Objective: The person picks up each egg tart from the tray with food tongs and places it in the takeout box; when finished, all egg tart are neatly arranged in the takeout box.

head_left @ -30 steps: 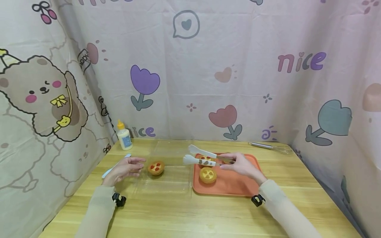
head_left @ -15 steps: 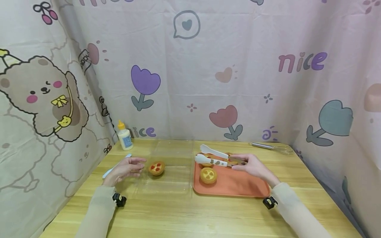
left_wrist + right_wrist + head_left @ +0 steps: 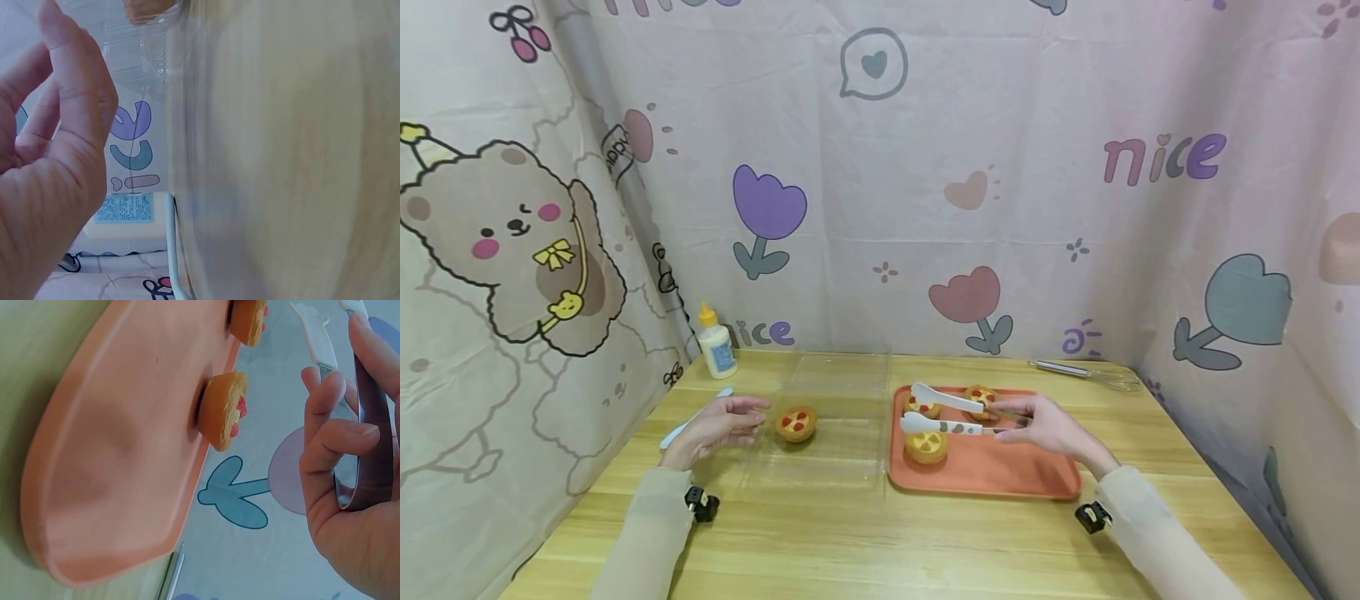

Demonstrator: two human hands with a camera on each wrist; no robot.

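My right hand grips metal-handled tongs with white tips. The tips stand apart above the left part of an orange tray, with nothing between them. On this tray sit a plain yellow tart and two red-dotted tarts, one at the back left and one at the back right. Another red-dotted tart lies in a clear plastic box. Beside the box's left side, my left hand has loosely bent fingers and holds nothing; whether it touches the box I cannot tell.
A white bottle with a yellow cap stands at the back left. A light blue, thin-handled utensil lies behind the left hand. At the back right lies a whisk. Patterned cloth hangs behind the table and at its sides.
My right hand has moved right with the tongs, and their tips have spread a little wider. More of the back-right tart shows now. The left hand keeps its place.
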